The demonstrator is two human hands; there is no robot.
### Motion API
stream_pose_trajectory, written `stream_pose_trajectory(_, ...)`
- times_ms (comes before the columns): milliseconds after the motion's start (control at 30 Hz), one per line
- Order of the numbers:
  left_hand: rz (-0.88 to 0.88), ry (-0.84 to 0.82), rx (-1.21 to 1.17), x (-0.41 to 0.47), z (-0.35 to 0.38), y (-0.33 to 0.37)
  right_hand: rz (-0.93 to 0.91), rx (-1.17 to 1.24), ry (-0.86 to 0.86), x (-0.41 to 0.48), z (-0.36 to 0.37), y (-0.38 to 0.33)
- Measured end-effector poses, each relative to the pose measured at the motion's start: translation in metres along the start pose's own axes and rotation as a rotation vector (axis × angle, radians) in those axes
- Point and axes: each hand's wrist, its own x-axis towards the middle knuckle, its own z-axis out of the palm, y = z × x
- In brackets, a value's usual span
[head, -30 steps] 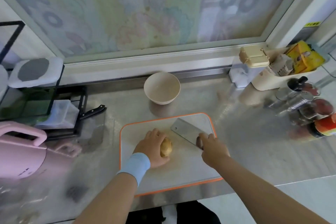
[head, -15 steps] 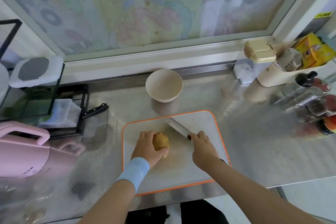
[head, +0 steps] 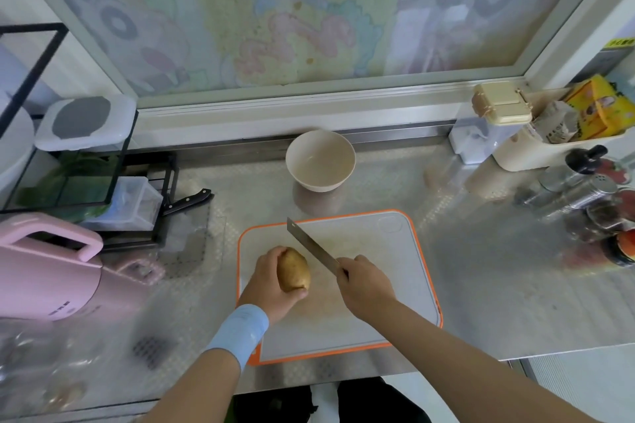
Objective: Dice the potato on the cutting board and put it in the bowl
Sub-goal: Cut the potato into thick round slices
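"Potato (head: 293, 269) sits whole on the cutting board (head: 395, 251), left of its middle, the left hand (head: 271, 282) curled round it. Right hand (head: 366, 282) grips the cleaver (head: 311, 245), blade angled just beside it."

"And the bowl (head: 319, 182)?"

"Behind the board, on the table (head: 498, 268). Unpeeled and round, that potato could roll under the first cut, toward those fingers."

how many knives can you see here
2. A cleaver gripped by the right hand over the cutting board, beside the potato. A black-handled knife sticking out by the black rack at the left. More may be hidden there.
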Motion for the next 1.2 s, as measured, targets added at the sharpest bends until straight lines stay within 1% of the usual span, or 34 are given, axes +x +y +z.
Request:
stream_pose_trajectory(67, -0.053, 0.052, -0.093, -0.001, 0.003, -0.001, -0.006, -0.018, -0.025, 0.001, 0.002, -0.003)
stream_pose_trajectory(133, -0.089, 0.124, -0.214, -0.004, 0.009, 0.000, -0.002, 0.022, -0.038, 0.002, 0.004, -0.002)
stream_pose_trajectory(200, -0.095, 0.158, -0.279, -0.010, 0.018, 0.007, 0.005, 0.065, -0.036, 0.005, 0.005, -0.002)
stream_pose_trajectory(300, -0.073, 0.169, -0.193, -0.017, 0.031, 0.015, 0.031, 0.068, -0.041, 0.008, 0.004, 0.001)
stream_pose_trajectory(400, -0.042, 0.266, -0.015, -0.020, 0.037, 0.009, 0.007, 0.032, -0.077, 0.010, 0.004, 0.000)
stream_pose_trajectory(467, 0.072, 0.338, 0.085, -0.018, 0.036, 0.002, -0.027, 0.035, -0.094, 0.010, 0.005, -0.003)
stream_pose_trajectory(533, 0.281, 0.370, 0.201, -0.013, 0.032, -0.003, -0.059, 0.008, -0.117, 0.012, 0.007, -0.004)
stream_pose_trajectory(600, 0.518, 0.344, 0.390, -0.006, 0.025, -0.006, -0.077, -0.041, -0.132, 0.014, 0.008, -0.005)
stream_pose_trajectory(633, 0.610, 0.322, 0.468, -0.003, 0.023, -0.009, -0.082, -0.065, -0.131, 0.014, 0.008, -0.004)
stream_pose_trajectory(700, 0.716, 0.298, 0.543, 0.002, 0.019, -0.015, -0.094, -0.128, -0.128, 0.016, 0.008, -0.003)
stream_pose_trajectory(767, 0.787, 0.282, 0.558, 0.003, 0.018, -0.024, -0.098, -0.140, -0.143, 0.018, 0.009, 0.000)
stream_pose_trajectory(900, 0.918, 0.235, 0.585, 0.006, 0.018, -0.037, -0.098, -0.081, -0.168, 0.020, 0.016, 0.002)
stream_pose_trajectory(1067, 0.941, 0.299, 0.555, 0.012, 0.023, -0.043, -0.133, -0.042, -0.107, 0.022, 0.017, 0.002)
stream_pose_trajectory(1200, 0.939, 0.322, 0.502, 0.009, 0.033, -0.037, -0.136, -0.060, -0.121, 0.019, 0.017, 0.006)
